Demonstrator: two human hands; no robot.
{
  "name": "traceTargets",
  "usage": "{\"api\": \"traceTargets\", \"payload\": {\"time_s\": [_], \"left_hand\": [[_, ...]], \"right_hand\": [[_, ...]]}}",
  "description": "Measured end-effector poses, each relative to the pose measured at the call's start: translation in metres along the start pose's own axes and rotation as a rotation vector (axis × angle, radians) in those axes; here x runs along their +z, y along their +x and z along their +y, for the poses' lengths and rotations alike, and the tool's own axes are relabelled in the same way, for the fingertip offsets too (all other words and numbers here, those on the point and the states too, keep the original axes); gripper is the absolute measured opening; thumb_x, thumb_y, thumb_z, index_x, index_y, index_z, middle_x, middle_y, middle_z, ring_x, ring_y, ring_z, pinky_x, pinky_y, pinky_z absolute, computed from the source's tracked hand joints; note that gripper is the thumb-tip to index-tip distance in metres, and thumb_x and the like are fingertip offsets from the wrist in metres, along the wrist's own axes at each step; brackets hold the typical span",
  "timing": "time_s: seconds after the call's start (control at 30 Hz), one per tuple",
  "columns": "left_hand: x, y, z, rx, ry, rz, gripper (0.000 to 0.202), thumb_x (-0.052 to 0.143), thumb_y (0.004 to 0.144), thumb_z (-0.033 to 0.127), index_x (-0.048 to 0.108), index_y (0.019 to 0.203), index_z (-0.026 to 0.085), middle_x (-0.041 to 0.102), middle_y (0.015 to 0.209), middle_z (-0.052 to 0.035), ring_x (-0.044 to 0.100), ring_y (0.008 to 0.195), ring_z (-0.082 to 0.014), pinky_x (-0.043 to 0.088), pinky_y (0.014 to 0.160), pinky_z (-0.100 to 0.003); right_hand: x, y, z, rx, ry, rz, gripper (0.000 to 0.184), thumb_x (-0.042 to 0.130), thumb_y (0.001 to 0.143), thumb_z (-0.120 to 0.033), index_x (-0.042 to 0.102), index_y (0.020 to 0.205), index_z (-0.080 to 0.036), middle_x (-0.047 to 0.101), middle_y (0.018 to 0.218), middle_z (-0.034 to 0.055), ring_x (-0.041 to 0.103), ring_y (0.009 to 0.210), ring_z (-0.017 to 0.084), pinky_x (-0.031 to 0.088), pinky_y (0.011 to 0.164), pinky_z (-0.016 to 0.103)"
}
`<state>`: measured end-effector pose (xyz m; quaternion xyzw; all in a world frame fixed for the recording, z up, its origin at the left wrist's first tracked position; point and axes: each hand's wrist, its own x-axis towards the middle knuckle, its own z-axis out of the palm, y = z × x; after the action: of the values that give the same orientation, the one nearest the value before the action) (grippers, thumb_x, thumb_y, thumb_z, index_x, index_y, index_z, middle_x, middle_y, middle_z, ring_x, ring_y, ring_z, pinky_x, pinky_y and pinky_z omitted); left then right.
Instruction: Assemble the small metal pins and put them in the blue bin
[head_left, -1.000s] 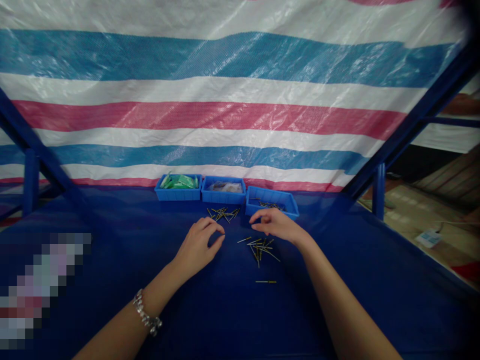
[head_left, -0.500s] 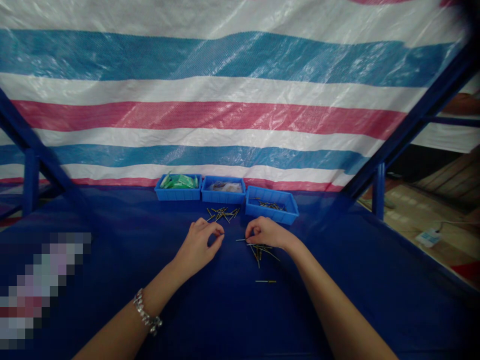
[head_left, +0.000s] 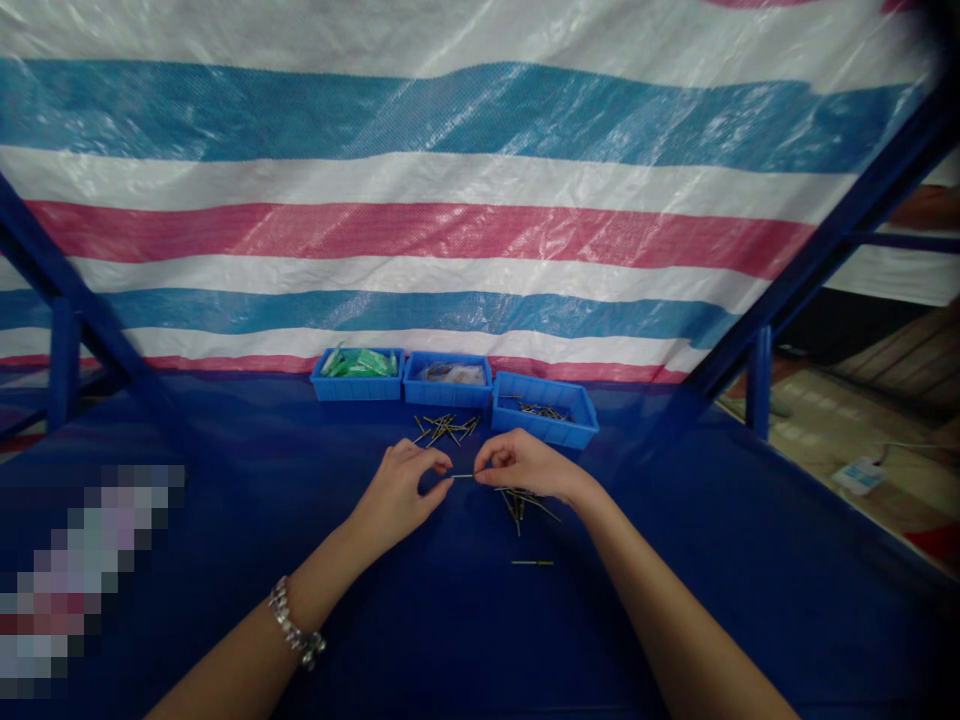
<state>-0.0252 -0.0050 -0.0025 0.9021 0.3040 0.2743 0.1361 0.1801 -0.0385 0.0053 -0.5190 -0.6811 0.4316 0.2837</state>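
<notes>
My right hand (head_left: pixel 529 468) pinches a thin metal rod (head_left: pixel 463 476), whose bare silver end points left; its other end is hidden in my fingers. My left hand (head_left: pixel 405 488) faces it, thumb and forefinger a little apart around the rod's tip; I cannot tell whether they touch it. Under my right hand lies a loose pile of similar rods (head_left: pixel 517 508), silver with brass-coloured thicker parts. Nearer to me rests a single rod (head_left: pixel 532 563). Another pile of rods (head_left: pixel 448 429) lies beyond my hands, in front of the bins.
Three blue bins stand along the back: a left bin (head_left: pixel 356 388) with green packets, a middle bin (head_left: pixel 448 396) with clear plastic bags, a right bin (head_left: pixel 544 424) with more rods. Behind hangs a striped sheet (head_left: pixel 420 235). Blue frame posts (head_left: pixel 757 385) flank the blue table (head_left: pixel 420 640).
My right hand has moved slightly left, bringing the rod from above the near pile to between my left thumb and forefinger. My left hand has barely moved.
</notes>
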Motion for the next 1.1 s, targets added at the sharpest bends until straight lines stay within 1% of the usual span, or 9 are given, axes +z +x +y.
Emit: {"api": "traceTargets", "payload": {"time_s": [0.2, 0.47, 0.67, 0.87, 1.1], "left_hand": [[-0.001, 0.000, 0.002, 0.013, 0.004, -0.046, 0.009, 0.057, 0.075, 0.021, 0.058, 0.084, 0.021, 0.060, 0.082, 0.0023, 0.049, 0.081, -0.0158, 0.033, 0.071, -0.030], [-0.003, 0.000, 0.002, 0.037, -0.009, -0.052, 0.005, 0.055, 0.077, 0.022, 0.058, 0.081, 0.020, 0.061, 0.081, 0.0028, 0.048, 0.080, -0.0155, 0.032, 0.071, -0.029], [-0.003, 0.001, 0.002, 0.034, -0.001, -0.032, 0.005, 0.054, 0.078, 0.023, 0.058, 0.079, 0.020, 0.061, 0.080, 0.0027, 0.048, 0.079, -0.0150, 0.031, 0.071, -0.029], [-0.001, 0.001, 0.000, 0.044, -0.001, 0.009, 0.006, 0.053, 0.079, 0.023, 0.058, 0.078, 0.020, 0.061, 0.078, 0.0034, 0.048, 0.078, -0.0142, 0.031, 0.070, -0.028], [-0.003, 0.000, 0.002, 0.038, 0.006, 0.024, 0.008, 0.052, 0.080, 0.025, 0.058, 0.077, 0.019, 0.061, 0.078, 0.0031, 0.048, 0.077, -0.0138, 0.031, 0.070, -0.028]], "right_hand": [[0.005, 0.002, -0.002, -0.024, 0.028, 0.027, 0.014, 0.060, 0.068, -0.024, 0.062, 0.073, -0.012, 0.040, 0.042, -0.0070, 0.031, 0.038, 0.004, 0.019, 0.038, 0.019], [0.010, 0.004, -0.004, -0.041, 0.056, 0.018, 0.012, 0.060, 0.069, -0.023, 0.061, 0.074, -0.012, 0.042, 0.041, -0.0067, 0.033, 0.037, 0.005, 0.018, 0.038, 0.019], [0.012, 0.004, -0.006, -0.034, 0.061, 0.026, 0.012, 0.060, 0.069, -0.024, 0.060, 0.073, -0.012, 0.042, 0.041, -0.0068, 0.034, 0.037, 0.005, 0.019, 0.038, 0.019], [0.009, 0.003, -0.005, -0.043, 0.079, 0.010, 0.016, 0.062, 0.068, -0.023, 0.061, 0.080, -0.012, 0.043, 0.042, -0.0073, 0.034, 0.038, 0.005, 0.020, 0.039, 0.019], [0.008, 0.003, -0.005, -0.034, 0.086, 0.016, 0.015, 0.062, 0.067, -0.021, 0.061, 0.079, -0.012, 0.043, 0.043, -0.0074, 0.034, 0.038, 0.005, 0.021, 0.040, 0.019]]}}
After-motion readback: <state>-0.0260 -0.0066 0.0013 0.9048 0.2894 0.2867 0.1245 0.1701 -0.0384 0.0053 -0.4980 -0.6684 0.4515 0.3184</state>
